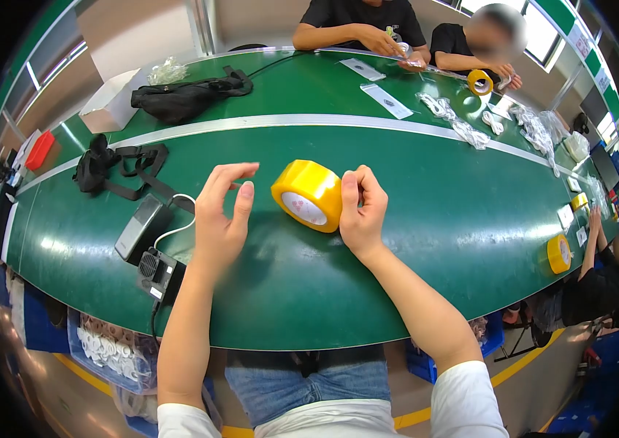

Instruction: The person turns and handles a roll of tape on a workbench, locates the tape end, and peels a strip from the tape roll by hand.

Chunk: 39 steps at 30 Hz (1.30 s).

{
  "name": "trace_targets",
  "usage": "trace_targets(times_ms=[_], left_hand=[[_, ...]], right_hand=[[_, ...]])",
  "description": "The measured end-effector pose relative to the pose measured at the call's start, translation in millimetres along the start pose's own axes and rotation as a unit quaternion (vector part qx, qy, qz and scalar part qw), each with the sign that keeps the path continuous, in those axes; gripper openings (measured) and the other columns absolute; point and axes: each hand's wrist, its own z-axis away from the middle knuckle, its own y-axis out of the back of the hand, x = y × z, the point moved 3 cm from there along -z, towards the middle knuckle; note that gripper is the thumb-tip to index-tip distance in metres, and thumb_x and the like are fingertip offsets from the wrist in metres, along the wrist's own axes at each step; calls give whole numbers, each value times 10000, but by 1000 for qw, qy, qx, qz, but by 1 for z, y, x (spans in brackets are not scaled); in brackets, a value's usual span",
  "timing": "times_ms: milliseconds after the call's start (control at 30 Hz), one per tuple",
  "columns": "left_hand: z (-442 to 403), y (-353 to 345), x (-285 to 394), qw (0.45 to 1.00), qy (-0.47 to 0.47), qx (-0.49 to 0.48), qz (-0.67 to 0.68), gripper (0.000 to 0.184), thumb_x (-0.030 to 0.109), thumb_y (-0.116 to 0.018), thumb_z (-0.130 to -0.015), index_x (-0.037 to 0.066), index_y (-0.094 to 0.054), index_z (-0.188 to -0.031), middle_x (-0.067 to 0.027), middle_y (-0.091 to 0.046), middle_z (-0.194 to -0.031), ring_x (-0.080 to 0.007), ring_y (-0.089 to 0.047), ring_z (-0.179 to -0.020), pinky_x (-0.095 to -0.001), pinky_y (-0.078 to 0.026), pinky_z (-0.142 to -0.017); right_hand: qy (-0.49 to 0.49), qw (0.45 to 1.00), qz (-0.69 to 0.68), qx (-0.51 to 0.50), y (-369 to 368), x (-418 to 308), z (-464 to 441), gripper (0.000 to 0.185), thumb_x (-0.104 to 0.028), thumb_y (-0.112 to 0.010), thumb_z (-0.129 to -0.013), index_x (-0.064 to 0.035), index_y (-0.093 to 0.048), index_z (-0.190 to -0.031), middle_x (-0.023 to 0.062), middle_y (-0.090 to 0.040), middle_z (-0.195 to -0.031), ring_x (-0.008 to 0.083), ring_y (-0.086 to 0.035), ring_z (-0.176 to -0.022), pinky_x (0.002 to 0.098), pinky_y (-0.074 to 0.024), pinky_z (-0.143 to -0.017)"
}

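A large roll of yellow packing tape (316,182) is tilted above the green table, its white core with red print facing me. My right hand (363,213) is closed on the roll's right edge, thumb up and fingers curled. To the left of the roll, with a gap between, my left hand (223,212) holds nothing. Its thumb and fingers are apart, bent toward the tape.
Left of my arm lie a black power bank (143,228) with a white cable and a small black device (159,274). Black straps (138,168) and a black bag (189,96) lie beyond. Co-workers handle items across the table and at right, near bundled white cables (455,120) and tape rolls (558,253).
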Motion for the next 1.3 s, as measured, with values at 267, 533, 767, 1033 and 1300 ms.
trace_targets(times_ms=[267, 533, 767, 1033, 1300], left_hand=[[8, -13, -17, 998, -12, -63, 19, 484, 294, -521, -1040, 40, -494, -1451, -197, -520, -1444, -358, -499, -1351, -418, -349, -1147], [8, -8, -31, 995, 94, -31, -17, 576, 411, -520, -1044, 32, -459, -1474, -213, -503, -1425, -373, -510, -1320, -416, -396, -1107], [7, -17, 3, 975, -118, -76, -171, 780, 381, -811, -765, 151, -532, -1456, -208, -404, -1514, -427, -415, -1383, -506, -349, -1144], [5, -11, -16, 988, 0, 6, -155, 683, 423, -658, -928, 107, -451, -1497, -283, -290, -1553, -477, -315, -1430, -541, -285, -1172], [3, 5, -66, 988, 115, 94, -46, 660, 509, -448, -1056, 34, -398, -1512, -236, -457, -1435, -366, -478, -1326, -433, -346, -1138]], right_hand=[[83, 995, -41, 23, -5, -3, -4, 227, -160, -458, -1051, 3, -593, -968, 85, -579, -900, 167, -570, -805, 295, -466, -724], [19, 998, -47, 45, -4, 10, -7, 227, -170, -470, -1054, -7, -600, -964, 75, -571, -878, 153, -551, -788, 284, -454, -729], [90, 993, 1, -80, -17, -7, 3, 185, -168, -528, -1005, -25, -628, -944, 124, -600, -859, 278, -597, -781, 361, -465, -723], [36, 999, -13, -14, -8, -1, -1, 279, -170, -441, -1056, 2, -615, -921, 82, -572, -812, 159, -546, -724, 292, -446, -664], [-64, 997, -53, 6, -11, 20, -3, 352, -259, -426, -1090, -17, -626, -932, 9, -540, -752, 88, -475, -707, 259, -404, -635]])
